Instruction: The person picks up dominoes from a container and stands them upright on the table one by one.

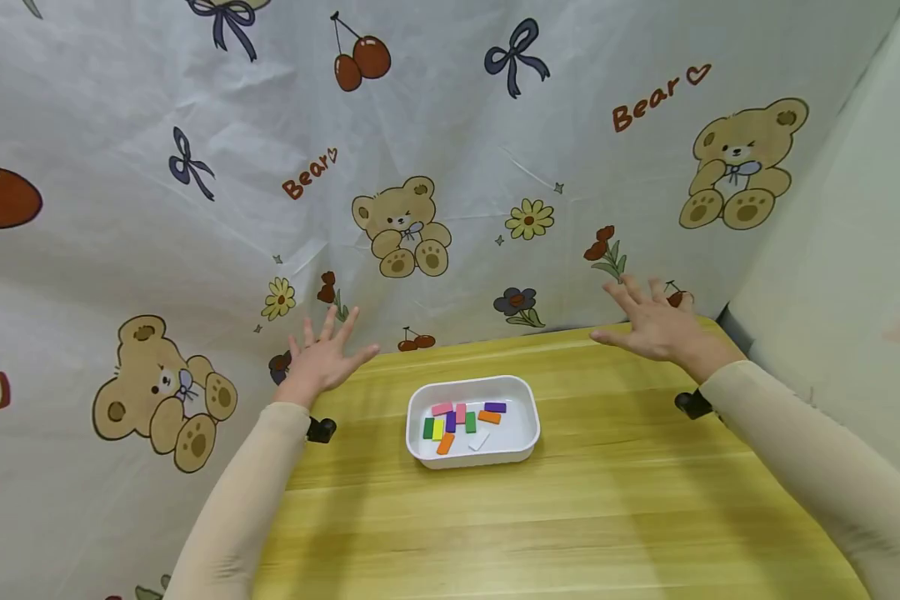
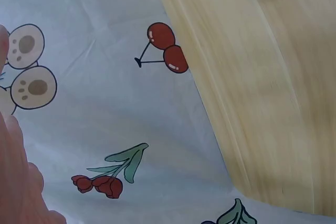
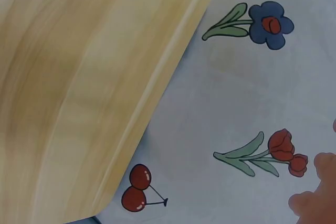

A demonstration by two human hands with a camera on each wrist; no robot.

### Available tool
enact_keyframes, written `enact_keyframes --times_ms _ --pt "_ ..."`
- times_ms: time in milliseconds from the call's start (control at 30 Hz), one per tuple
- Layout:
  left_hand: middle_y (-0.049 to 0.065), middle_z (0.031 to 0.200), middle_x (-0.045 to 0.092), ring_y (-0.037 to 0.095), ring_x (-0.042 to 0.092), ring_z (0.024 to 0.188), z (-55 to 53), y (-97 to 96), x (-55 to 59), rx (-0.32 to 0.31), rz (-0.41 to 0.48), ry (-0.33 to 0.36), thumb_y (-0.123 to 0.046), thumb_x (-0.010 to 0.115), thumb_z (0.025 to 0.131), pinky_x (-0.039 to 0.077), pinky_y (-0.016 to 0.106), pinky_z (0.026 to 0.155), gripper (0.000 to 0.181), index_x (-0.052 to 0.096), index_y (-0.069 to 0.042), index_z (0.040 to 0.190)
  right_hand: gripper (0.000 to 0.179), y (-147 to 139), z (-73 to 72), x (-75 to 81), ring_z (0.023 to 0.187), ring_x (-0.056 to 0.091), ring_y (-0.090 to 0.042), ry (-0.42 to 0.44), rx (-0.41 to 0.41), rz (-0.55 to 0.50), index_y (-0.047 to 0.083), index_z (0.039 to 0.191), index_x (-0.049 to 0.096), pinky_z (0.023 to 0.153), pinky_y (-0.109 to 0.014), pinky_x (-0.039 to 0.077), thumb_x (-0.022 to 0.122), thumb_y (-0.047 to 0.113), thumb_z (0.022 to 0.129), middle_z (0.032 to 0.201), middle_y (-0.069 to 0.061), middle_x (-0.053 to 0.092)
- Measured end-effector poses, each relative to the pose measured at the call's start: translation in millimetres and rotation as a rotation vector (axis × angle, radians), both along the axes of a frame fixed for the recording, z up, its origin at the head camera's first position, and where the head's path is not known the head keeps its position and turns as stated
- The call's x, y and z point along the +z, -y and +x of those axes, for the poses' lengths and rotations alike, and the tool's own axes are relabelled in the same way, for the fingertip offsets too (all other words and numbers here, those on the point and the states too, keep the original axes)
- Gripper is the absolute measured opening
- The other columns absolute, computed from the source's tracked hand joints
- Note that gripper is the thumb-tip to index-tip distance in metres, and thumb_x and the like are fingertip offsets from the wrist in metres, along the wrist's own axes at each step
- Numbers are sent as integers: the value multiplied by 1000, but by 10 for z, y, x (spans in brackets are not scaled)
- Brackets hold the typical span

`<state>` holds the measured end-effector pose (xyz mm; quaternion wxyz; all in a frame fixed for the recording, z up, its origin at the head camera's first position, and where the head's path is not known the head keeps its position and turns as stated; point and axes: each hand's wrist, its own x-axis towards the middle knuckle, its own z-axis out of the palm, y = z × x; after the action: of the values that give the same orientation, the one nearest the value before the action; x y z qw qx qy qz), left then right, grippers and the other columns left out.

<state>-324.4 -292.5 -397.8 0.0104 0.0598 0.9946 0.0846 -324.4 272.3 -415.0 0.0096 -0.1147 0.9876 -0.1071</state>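
In the head view my left hand (image 1: 321, 360) is raised at the left of the wooden table, fingers spread and holding nothing. My right hand (image 1: 656, 327) is raised likewise over the far right part, its fingers also spread. Between them, farther down, a white tray (image 1: 528, 446) stands on the table. Several small flat blocks lie in it, among them a yellow block (image 1: 438, 429), a white block (image 1: 479, 439), an orange block (image 1: 489, 417) and a purple block (image 1: 495, 407). Both hands are apart from the tray. Only finger parts show at the edges of the wrist views.
The wooden table (image 1: 450, 533) has its far edge against a white cloth (image 1: 457, 125) printed with bears, cherries and flowers. Another pale cloth (image 1: 840, 275) hangs at the right. A black wrist camera (image 1: 320, 430) shows at the left wrist, another black camera (image 1: 693, 405) at the right.
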Motion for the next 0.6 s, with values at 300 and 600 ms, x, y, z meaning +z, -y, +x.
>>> enact_keyframes --times_ms 300,600 --pt "8 175 -7 59 -4 154 -21 -65 -104 0 39 -67 -86 31 92 1 85 115 91 -7 -45 164 102 61 37 -80 151 4 -64 -28 13 -6 32 167 -1 105 -93 2 40 85 91 175 -14 -4" --pt "15 174 13 56 18 153 8 -110 -156 -2 122 -119 -84 36 94 12 81 118 89 5 -42 166 102 107 77 -169 151 11 -62 -42 11 -38 29 168 1 106 -92 1 41 84 92 174 -17 -1"
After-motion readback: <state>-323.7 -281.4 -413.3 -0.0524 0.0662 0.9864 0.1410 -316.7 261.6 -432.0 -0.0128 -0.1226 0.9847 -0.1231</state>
